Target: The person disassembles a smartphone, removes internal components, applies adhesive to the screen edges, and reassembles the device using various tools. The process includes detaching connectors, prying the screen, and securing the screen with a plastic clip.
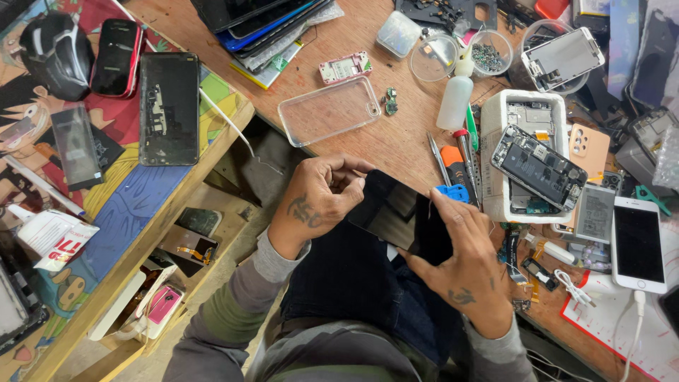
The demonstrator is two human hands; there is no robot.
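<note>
The wooden workbench [368, 134] is crowded with phone parts. Over the person's lap, at its edge, a dark phone screen [396, 216] is partly hidden by both hands. The right hand [463, 272] grips its right edge, fingers curled together; the left hand [318, 201] pinches its left edge.

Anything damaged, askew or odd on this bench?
Yes. An opened phone with bare internals lies skewed across a white foam tray, overhanging its edge. A backless dark phone lies on the left board. Both hands, left and right, hold a dark screen panel off the bench.
</note>
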